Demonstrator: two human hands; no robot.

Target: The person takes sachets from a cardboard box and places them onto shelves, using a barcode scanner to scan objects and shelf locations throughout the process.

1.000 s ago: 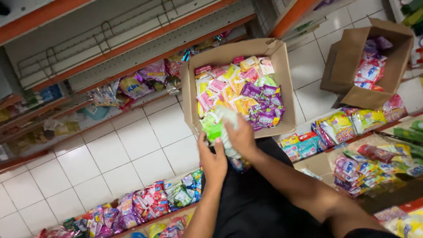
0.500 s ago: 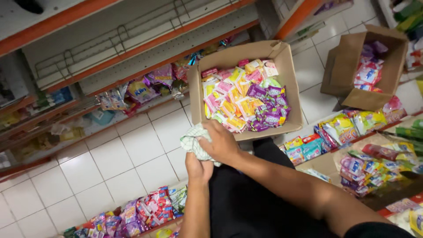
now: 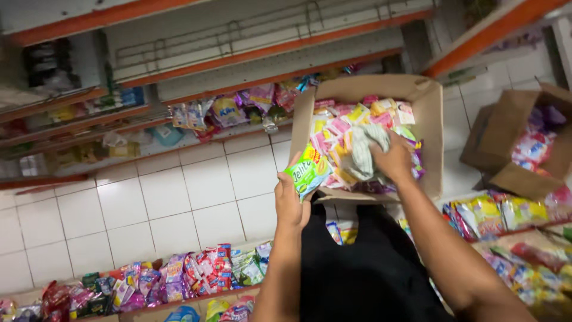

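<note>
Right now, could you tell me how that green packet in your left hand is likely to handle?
The green packet is probably light: the left hand holds it by one edge. Its glossy film looks slippery and likely floppy rather than stiff.

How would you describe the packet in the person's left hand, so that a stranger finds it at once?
Find the open cardboard box full of sweet packets in the middle. At its lower left corner, the left hand holds up one green and yellow packet. It alone is lifted outside the box; the right hand inside holds a pale crumpled cloth.
</note>
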